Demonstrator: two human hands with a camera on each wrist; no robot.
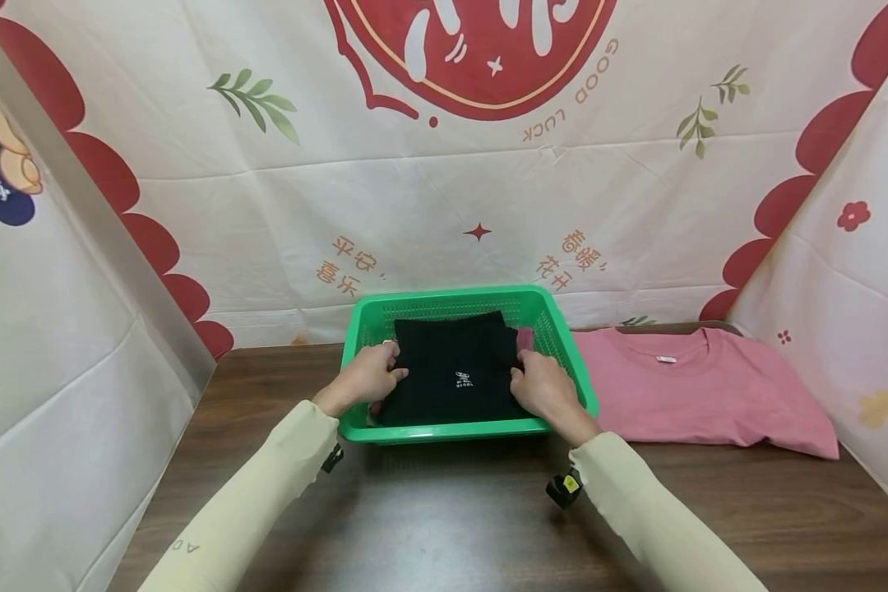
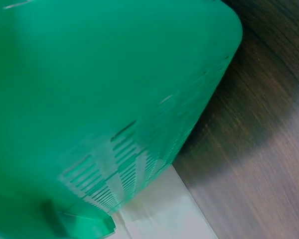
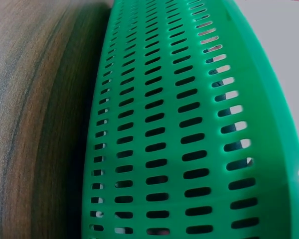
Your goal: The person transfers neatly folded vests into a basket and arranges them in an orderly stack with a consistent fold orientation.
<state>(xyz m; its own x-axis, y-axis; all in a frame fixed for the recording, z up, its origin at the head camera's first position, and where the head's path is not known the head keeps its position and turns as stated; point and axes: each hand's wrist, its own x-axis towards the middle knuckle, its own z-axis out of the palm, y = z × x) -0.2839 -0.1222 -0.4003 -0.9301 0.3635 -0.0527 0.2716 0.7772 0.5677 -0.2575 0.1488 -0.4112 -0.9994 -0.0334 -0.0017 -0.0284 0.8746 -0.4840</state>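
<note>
A folded black T-shirt [image 1: 451, 370] with small white print lies in a green basket [image 1: 459, 430] in the head view. At its left edge, my left hand [image 1: 366, 376] pinches the cloth with thumb and fingers curled. My right hand [image 1: 546, 386] grips the opposite edge the same way. Pinkish cloth [image 1: 524, 339] peeks out from beneath the black shirt at the right. In the left wrist view only the basket's green outer wall [image 2: 114, 74] shows, and the right wrist view shows its slotted side [image 3: 164, 119]; both hands are out of sight there.
To the basket's right, a pink T-shirt [image 1: 696, 386] lies spread on the brown wooden table [image 1: 429, 518]. A printed white cloth backdrop [image 1: 429, 214] hangs right behind the basket, with white cloth sides [image 1: 59, 370] at left and right.
</note>
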